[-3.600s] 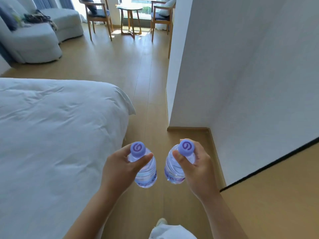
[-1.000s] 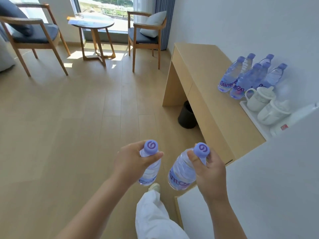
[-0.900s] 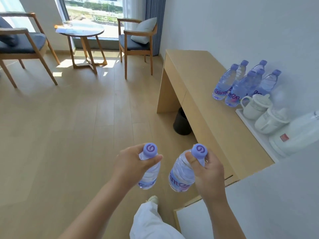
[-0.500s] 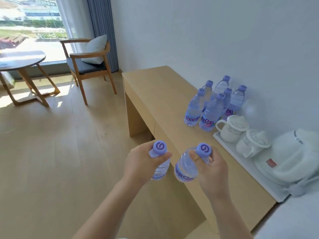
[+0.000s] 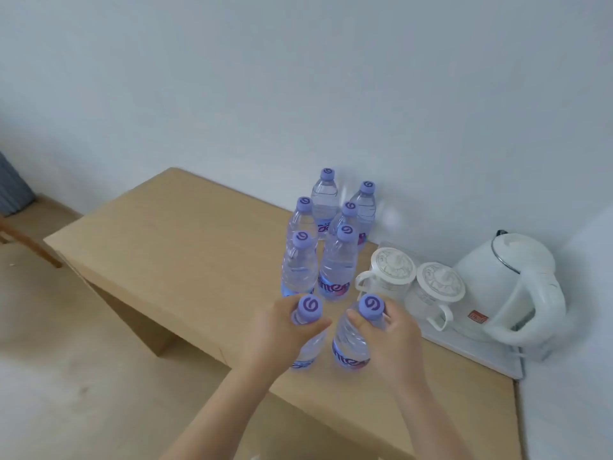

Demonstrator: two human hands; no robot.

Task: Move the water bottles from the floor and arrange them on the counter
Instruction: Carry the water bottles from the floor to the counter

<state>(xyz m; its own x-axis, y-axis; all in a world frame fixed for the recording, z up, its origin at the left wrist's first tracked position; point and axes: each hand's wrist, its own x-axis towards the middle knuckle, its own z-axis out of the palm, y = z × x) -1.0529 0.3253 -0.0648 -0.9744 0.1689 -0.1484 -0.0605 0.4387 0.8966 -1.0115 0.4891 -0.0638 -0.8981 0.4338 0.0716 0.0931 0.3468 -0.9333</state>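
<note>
Two clear plastic water bottles with purple caps, one in the left hand (image 5: 282, 330) and one in the right hand (image 5: 391, 340), each gripped at the neck, have come from beside the bed to the light wooden counter (image 5: 185, 247), near its front edge just before the six bottles standing in two rows (image 5: 328, 240); whether they touch down is unclear.

Six clear water bottles (image 5: 335, 260), purple caps, upright in two rows on worktop (image 5: 185, 247) by wall. Two more bottles (image 5: 351, 343) held near caps, just in front.
</note>
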